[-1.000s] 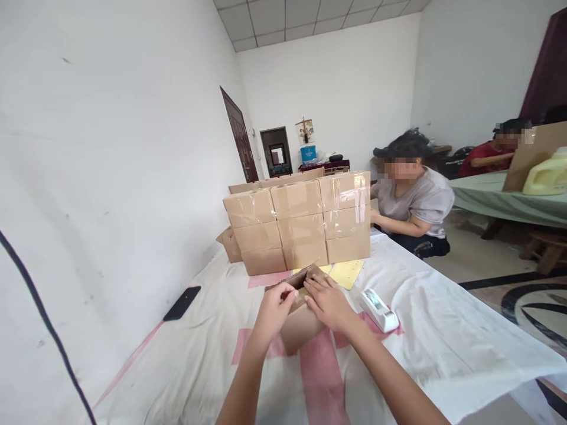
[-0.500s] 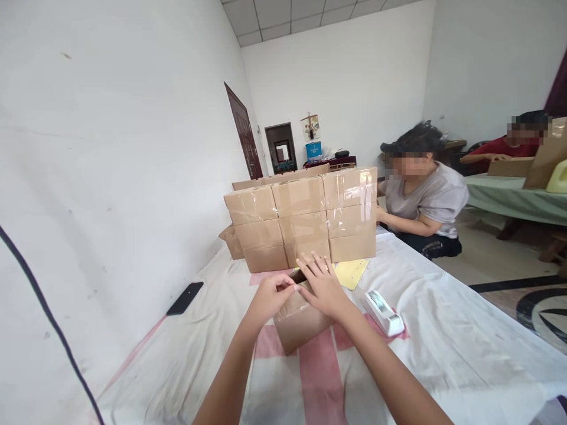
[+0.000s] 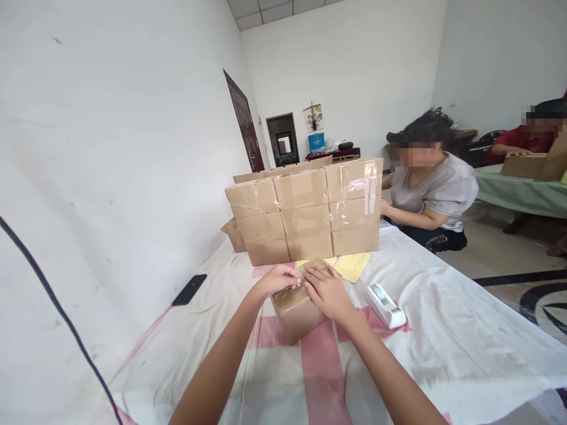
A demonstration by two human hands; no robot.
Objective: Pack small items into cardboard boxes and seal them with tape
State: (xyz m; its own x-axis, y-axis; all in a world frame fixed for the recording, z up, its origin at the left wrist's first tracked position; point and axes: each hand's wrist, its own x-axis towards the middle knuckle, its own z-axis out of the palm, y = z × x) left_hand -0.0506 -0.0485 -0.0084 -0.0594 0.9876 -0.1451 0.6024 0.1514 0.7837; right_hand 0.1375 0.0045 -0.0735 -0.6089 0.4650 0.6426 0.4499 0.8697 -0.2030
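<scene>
A small cardboard box (image 3: 301, 319) with shiny brown tape on its top sits on the cloth in front of me. My right hand (image 3: 325, 289) lies flat on the top of the box, fingers stretched out. My left hand (image 3: 280, 280) is at the top's left side, thumb and fingers pinched together near the tape. Something small and pale shows at its fingertips, too small to name. Just behind stands a wall of stacked, taped cardboard boxes (image 3: 305, 215).
A white tape dispenser (image 3: 385, 306) lies right of the box, and a black phone (image 3: 189, 290) to the left by the wall. Yellow paper (image 3: 354, 267) lies before the stack. A co-worker (image 3: 432, 183) crouches at the table's right edge; another person sits farther off.
The dark opening at the far end of the box is now covered by a flap. My right hand has come down flatter onto the top, and my left hand stays pinched beside it.
</scene>
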